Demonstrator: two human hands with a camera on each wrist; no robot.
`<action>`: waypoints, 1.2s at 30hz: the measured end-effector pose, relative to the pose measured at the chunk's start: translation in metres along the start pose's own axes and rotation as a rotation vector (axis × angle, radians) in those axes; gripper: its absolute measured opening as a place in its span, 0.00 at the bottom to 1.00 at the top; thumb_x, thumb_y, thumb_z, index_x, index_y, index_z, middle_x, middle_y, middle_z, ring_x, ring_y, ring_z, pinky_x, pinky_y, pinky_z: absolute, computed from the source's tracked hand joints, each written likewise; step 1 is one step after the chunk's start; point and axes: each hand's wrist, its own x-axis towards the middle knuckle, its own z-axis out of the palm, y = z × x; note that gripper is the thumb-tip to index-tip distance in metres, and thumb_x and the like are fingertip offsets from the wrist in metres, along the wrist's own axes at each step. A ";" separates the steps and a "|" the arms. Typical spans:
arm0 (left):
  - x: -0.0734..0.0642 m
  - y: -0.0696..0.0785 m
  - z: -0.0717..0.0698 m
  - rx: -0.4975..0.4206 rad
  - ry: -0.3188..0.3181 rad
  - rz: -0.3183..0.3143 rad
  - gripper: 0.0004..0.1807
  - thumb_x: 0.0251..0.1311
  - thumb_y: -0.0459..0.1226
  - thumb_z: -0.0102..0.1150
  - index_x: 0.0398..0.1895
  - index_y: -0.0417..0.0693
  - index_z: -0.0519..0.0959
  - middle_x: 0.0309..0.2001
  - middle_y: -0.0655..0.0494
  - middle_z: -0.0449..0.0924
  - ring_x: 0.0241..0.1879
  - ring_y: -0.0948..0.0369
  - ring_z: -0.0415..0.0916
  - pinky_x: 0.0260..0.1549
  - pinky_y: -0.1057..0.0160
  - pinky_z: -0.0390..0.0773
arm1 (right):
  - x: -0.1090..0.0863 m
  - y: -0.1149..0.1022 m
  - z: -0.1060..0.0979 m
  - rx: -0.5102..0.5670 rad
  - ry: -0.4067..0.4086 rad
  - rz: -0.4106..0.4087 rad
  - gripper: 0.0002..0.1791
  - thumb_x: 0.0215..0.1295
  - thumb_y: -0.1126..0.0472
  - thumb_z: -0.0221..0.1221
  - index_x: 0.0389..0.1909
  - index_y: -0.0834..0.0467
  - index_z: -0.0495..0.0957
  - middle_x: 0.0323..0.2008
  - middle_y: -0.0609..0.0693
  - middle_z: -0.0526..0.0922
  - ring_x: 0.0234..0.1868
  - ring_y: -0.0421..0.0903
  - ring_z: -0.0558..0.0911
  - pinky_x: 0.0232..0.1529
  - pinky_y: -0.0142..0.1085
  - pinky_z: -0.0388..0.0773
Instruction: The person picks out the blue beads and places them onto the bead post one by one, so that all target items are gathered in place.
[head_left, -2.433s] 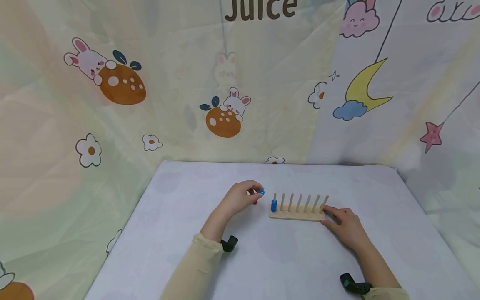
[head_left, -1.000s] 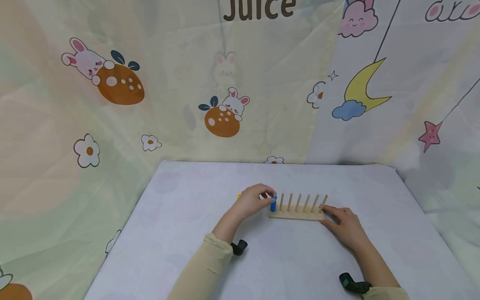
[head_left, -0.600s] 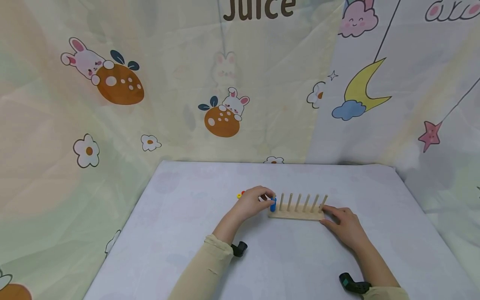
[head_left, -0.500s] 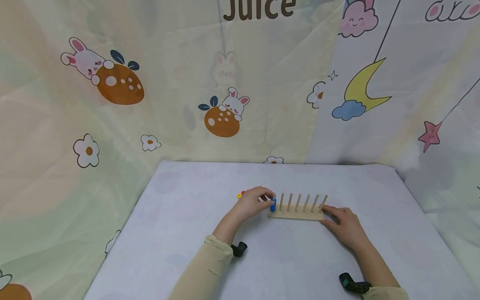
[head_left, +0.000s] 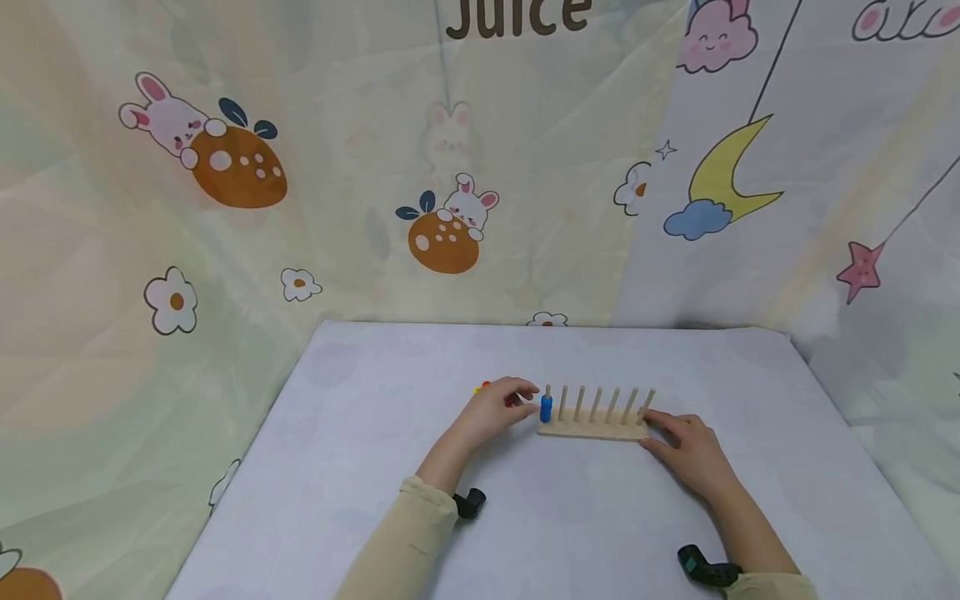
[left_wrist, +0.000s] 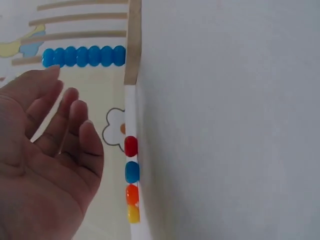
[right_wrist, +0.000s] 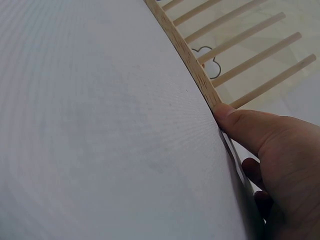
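A wooden peg board (head_left: 592, 429) with a row of upright pegs stands on the table. Several blue beads (head_left: 546, 408) are stacked on its leftmost peg, whose bare tip sticks out above them. Just left of that stack is my left hand (head_left: 489, 412), fingers loosely bent and apart, with nothing between them; the left wrist view shows its bare palm. My right hand (head_left: 693, 450) grips the board's right end, thumb (right_wrist: 227, 111) on the front corner and the other fingers behind. The other pegs (right_wrist: 277, 80) carry no beads.
Past my left hand lie a red bead (left_wrist: 131, 146), a loose blue bead (left_wrist: 132, 172), an orange bead (left_wrist: 132, 194) and a yellow bead (left_wrist: 133, 213), partly hidden in the head view. A white cloth covers the table (head_left: 585, 517); a printed curtain (head_left: 337, 167) hangs behind it.
My left hand carried a blue bead right to the leftmost peg, let it go onto the stack, and has drawn back a little left. The right hand stays on the board's end.
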 end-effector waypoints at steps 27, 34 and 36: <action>-0.018 -0.054 -0.015 0.169 0.108 -0.118 0.13 0.63 0.41 0.65 0.50 0.50 0.83 0.40 0.59 0.78 0.38 0.64 0.73 0.41 0.64 0.75 | 0.000 -0.003 -0.002 0.008 0.005 -0.005 0.32 0.63 0.41 0.63 0.64 0.54 0.74 0.53 0.65 0.78 0.56 0.65 0.73 0.50 0.65 0.68; -0.018 -0.053 -0.015 0.160 0.084 -0.141 0.11 0.63 0.42 0.65 0.47 0.53 0.83 0.39 0.60 0.78 0.39 0.64 0.73 0.41 0.63 0.75 | 0.000 -0.002 -0.001 0.007 0.002 0.000 0.33 0.63 0.41 0.63 0.64 0.53 0.74 0.54 0.66 0.78 0.57 0.66 0.72 0.50 0.66 0.68; -0.016 -0.052 -0.015 0.154 0.077 -0.146 0.12 0.63 0.43 0.65 0.48 0.53 0.83 0.39 0.61 0.77 0.39 0.64 0.73 0.41 0.63 0.75 | -0.001 -0.001 -0.001 0.006 0.000 0.004 0.33 0.63 0.40 0.63 0.64 0.54 0.74 0.54 0.66 0.77 0.56 0.66 0.72 0.50 0.66 0.68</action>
